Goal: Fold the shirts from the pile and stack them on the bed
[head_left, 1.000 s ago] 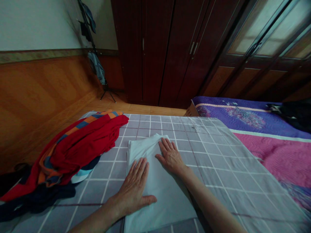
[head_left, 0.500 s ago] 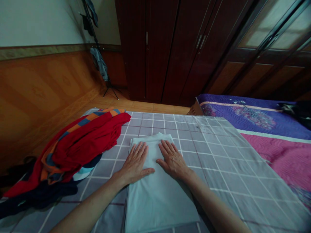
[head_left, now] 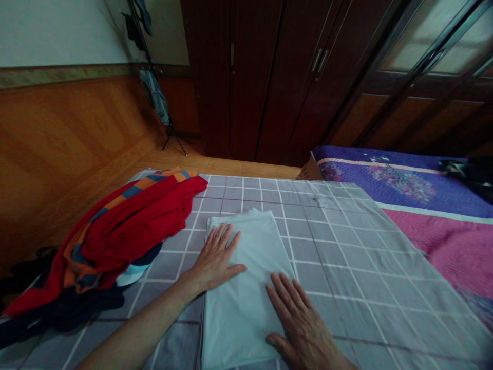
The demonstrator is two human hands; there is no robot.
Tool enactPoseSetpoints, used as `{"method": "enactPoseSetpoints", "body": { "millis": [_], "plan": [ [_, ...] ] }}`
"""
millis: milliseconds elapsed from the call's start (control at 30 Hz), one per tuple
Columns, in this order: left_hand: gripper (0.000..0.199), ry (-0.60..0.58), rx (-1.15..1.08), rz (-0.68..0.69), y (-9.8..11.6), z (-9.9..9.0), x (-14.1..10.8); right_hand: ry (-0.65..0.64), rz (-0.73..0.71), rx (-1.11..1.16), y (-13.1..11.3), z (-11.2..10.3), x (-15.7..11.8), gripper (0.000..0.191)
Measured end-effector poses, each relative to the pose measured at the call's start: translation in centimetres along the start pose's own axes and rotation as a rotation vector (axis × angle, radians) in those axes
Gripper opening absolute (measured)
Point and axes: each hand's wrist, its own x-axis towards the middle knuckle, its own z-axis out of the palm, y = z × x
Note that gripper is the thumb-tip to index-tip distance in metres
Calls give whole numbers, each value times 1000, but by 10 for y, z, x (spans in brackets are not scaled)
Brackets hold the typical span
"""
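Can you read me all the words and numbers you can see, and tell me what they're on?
None can be read, not even on the folded pale cloth.
Pale marks on the black cloth on the right: too blurred to tell if they are writing.
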Motion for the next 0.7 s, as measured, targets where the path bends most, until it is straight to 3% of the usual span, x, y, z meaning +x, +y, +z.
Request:
{"method": "enactPoseSetpoints", "body": {
  "millis": [100, 200, 400, 533, 700],
  "plan": [
    [85, -20, -24, -6, 3, -7, -2, 41, 96, -63, 15, 1, -32, 79],
    [93, -26, -65, 47, 19, -14, -15, 80, 164, -93, 15, -2, -47, 77],
    [102, -177, -128, 271, 57, -5, -61, 136, 106, 2, -14, 4, -21, 76],
    [106, -200, -112, 198, 51, 5, -76, 154, -6, -72, -15, 19, -15, 82],
    [103, -67, -58, 126, 35, 6, -95, 70, 6, -224, 12, 24, -53, 83]
  ]
}}
